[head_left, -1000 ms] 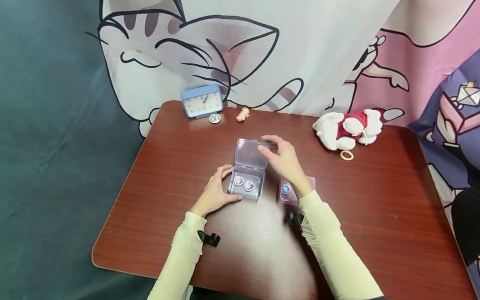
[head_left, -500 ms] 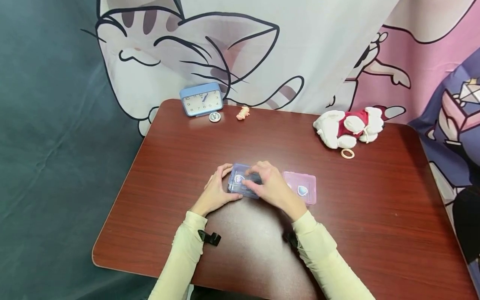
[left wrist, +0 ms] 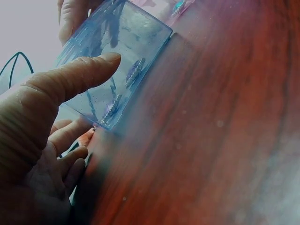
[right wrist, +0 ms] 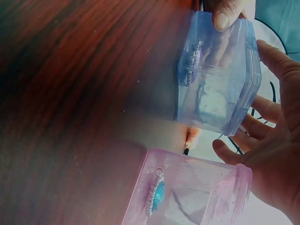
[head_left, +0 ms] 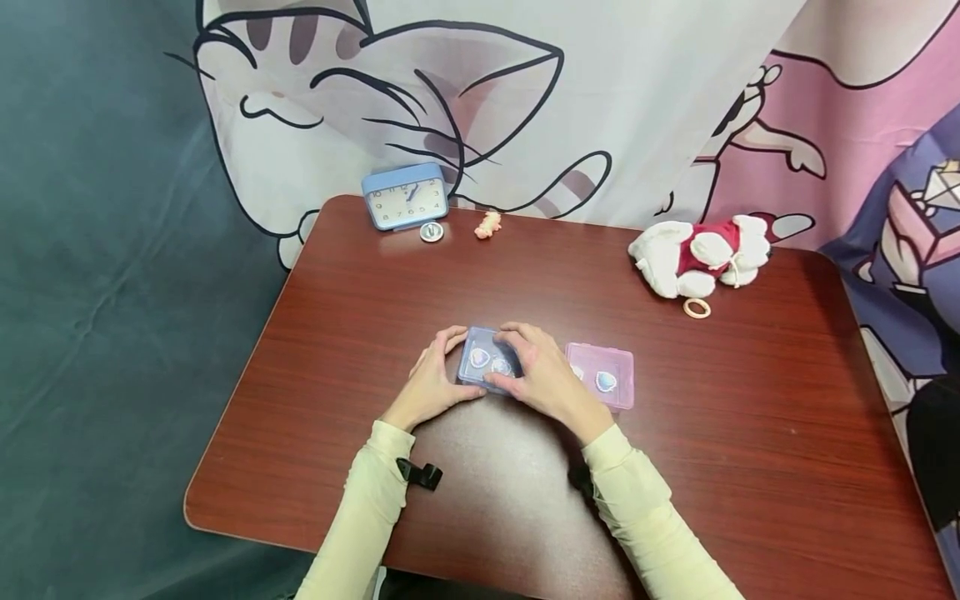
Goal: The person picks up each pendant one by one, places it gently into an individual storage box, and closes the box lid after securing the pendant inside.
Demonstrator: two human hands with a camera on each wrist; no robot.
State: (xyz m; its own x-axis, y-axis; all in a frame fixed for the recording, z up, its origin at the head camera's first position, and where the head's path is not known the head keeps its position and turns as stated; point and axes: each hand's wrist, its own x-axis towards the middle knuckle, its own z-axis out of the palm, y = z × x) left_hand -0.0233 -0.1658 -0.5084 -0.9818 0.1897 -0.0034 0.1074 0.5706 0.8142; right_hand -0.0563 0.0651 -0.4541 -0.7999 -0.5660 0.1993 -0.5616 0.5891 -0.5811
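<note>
A clear bluish-purple plastic box (head_left: 477, 340) sits on the table with its lid down. Two heart-shaped gems with white edging show through it, one a purple heart gem (head_left: 479, 358). My left hand (head_left: 431, 386) grips the box from the left, thumb along the front wall (left wrist: 110, 57) and fingers at the back corner. My right hand (head_left: 546, 371) spans the lid from the right, thumb at the front edge and fingers at the far edge. Close by on the right stands a pink clear box (right wrist: 187, 187), shut, with a blue gem (right wrist: 159, 194) inside.
At the back left stand a blue clock (head_left: 405, 197), a round silver pin (head_left: 431, 232) and a small pinkish figurine (head_left: 488, 224). A white plush toy in red (head_left: 697, 257) lies back right, a wooden ring (head_left: 697, 308) before it. A printed curtain hangs behind the table.
The upright lid of the bluish-purple box has swung down shut. My right hand came down and toward me with it, uncovering the pink box. My left hand has stayed at the box.
</note>
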